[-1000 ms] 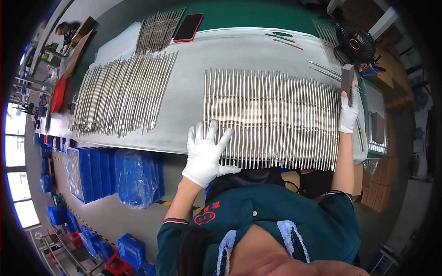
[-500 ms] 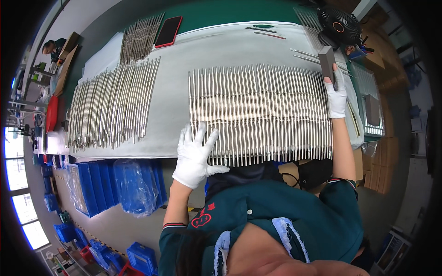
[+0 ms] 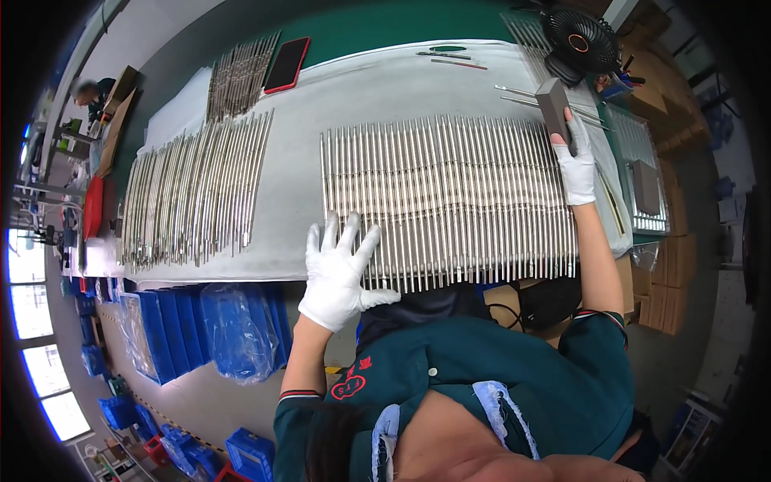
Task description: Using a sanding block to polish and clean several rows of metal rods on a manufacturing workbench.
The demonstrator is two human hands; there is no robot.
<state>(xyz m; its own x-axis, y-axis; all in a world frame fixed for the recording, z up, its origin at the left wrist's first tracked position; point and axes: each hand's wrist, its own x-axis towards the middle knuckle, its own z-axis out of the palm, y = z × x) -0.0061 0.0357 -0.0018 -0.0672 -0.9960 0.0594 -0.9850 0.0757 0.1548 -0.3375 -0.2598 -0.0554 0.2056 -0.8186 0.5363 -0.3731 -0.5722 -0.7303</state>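
A wide row of slim silvery metal rods (image 3: 450, 189) lies side by side on the pale sheet in front of me. My left hand (image 3: 333, 281), in a white glove, rests at the row's near left corner, fingers spread over the rod ends and thumb stretched along the near edge. At the row's far right corner, my right hand (image 3: 578, 173) grips a grey rectangular block (image 3: 552, 108) held up on end. Its thumb and a fingertip poke bare out of the white glove. Whether the block touches the rods is hard to see.
Another rod bundle (image 3: 197, 193) lies to the left, with a darker bundle (image 3: 241, 76) and a red-edged phone (image 3: 287, 64) behind it. A black fan (image 3: 580, 44) stands far right, near a second grey block (image 3: 645, 187). Blue crates (image 3: 173, 329) sit below the table's left edge.
The whole view has shifted slightly. Both hands keep almost the same places against the rods, and the block stays in my right hand.
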